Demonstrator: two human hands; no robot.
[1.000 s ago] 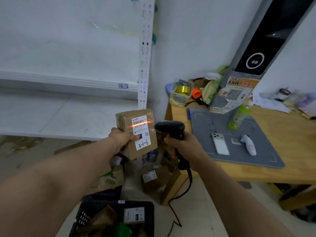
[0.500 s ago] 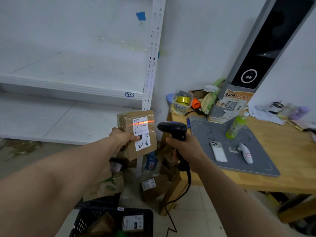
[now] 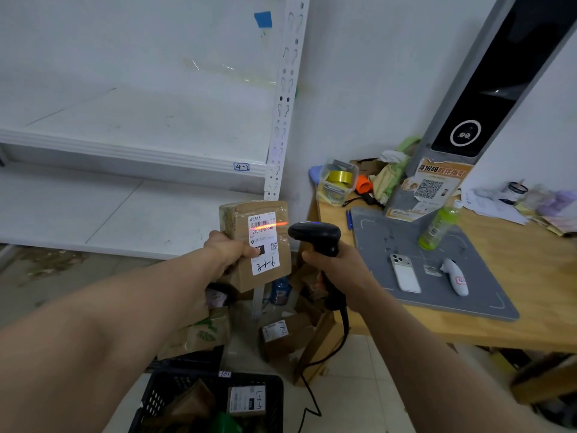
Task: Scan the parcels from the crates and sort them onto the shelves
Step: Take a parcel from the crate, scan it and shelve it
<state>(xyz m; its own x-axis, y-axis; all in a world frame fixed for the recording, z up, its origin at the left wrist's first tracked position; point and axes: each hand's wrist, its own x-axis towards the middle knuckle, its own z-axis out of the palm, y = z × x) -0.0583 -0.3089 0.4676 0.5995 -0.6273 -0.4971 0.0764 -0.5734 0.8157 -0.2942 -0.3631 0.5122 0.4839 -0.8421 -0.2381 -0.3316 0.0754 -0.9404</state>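
Black crate point(image 3: 274, 401) low in front. L hand point(image 3: 229, 251) grips brown parcel point(image 3: 265, 276) by its left edge above the crate, long axis near upright, label toward person. R hand point(image 3: 338, 271) is wrapped round scanner point(image 3: 315, 234) handle, nose pointing left, red line on barcode. Pose same as 0.5 s ago, shelf point(image 3: 150, 150) behind.

The upper shelf point(image 3: 140, 126) and lower shelf point(image 3: 109, 214) lie open to the front, bounded at right by the post point(image 3: 282, 120). Below, parcels point(image 3: 296, 339) and the crate point(image 3: 276, 401) crowd the floor beside the table point(image 3: 530, 307), where a bottle point(image 3: 437, 226) and tall stand point(image 3: 487, 89) rise.
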